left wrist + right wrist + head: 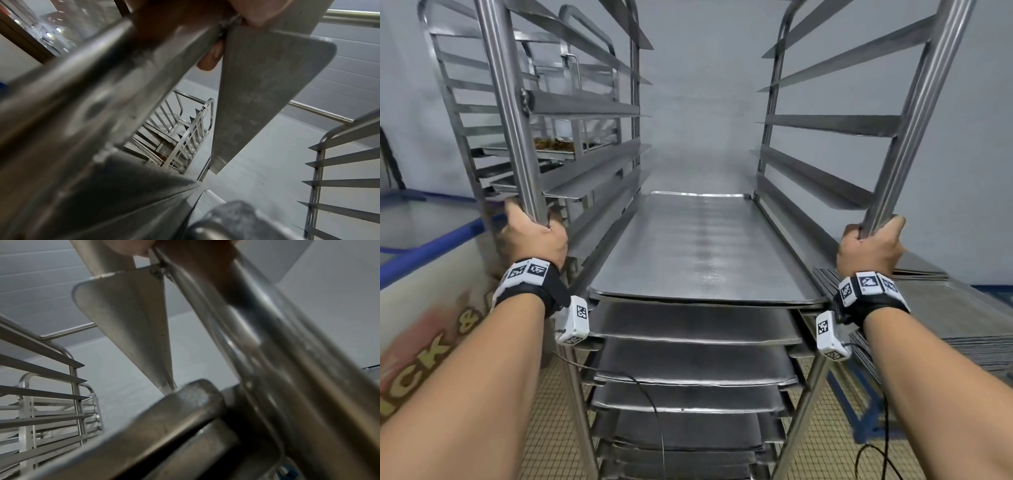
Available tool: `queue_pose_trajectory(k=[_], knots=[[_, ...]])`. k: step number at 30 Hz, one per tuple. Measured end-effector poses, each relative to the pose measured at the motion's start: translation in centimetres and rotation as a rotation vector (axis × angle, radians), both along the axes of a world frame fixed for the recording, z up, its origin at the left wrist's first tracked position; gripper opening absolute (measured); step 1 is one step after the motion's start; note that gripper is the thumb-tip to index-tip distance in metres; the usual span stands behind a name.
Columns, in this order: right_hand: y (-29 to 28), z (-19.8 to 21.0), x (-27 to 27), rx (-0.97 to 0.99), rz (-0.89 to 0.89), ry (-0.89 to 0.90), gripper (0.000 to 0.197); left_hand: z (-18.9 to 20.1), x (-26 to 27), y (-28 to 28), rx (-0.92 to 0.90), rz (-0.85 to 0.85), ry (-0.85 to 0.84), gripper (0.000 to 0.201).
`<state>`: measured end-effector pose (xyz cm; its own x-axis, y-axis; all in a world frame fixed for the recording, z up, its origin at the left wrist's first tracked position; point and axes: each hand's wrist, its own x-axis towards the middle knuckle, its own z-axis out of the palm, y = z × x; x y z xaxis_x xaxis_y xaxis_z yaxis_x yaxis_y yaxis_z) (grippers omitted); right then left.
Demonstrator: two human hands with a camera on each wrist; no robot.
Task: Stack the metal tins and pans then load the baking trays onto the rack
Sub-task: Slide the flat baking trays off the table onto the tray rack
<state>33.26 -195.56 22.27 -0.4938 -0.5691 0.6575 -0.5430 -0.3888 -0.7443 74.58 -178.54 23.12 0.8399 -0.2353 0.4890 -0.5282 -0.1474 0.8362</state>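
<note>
Baking trays (705, 250) sat loaded on the lower runners of the rack (917, 102) straight ahead of me. My left hand (530, 236) and right hand (869, 250) each clenched a near upright. I judged that an even, level push would keep the trays from sliding.

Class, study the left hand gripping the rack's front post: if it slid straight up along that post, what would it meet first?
The left hand grips the rack's front left post. Sliding up it, it would probably first meet the runner welded just above the fingers, though the exact gap is unclear.
</note>
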Motion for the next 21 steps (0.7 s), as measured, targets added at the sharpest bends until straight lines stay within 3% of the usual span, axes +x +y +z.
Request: queue_pose_trajectory(k=[6, 14, 21], knots=[[-6.2, -0.1, 1.2, -0.01, -0.002, -0.015, 0.028, 0.6, 0.7, -6.0, 0.036, -0.044, -0.013, 0.033], [-14.7, -0.5, 3.4, -0.032, 0.023, -0.025, 0.027, 0.3, 3.4, -14.2, -0.016, -0.073, 0.01, 0.044], [-22.8, -0.6, 4.7, -0.049, 0.041, -0.028, 0.025, 0.1, 4.9, -22.2, -0.039, -0.056, 0.028, 0.036]])
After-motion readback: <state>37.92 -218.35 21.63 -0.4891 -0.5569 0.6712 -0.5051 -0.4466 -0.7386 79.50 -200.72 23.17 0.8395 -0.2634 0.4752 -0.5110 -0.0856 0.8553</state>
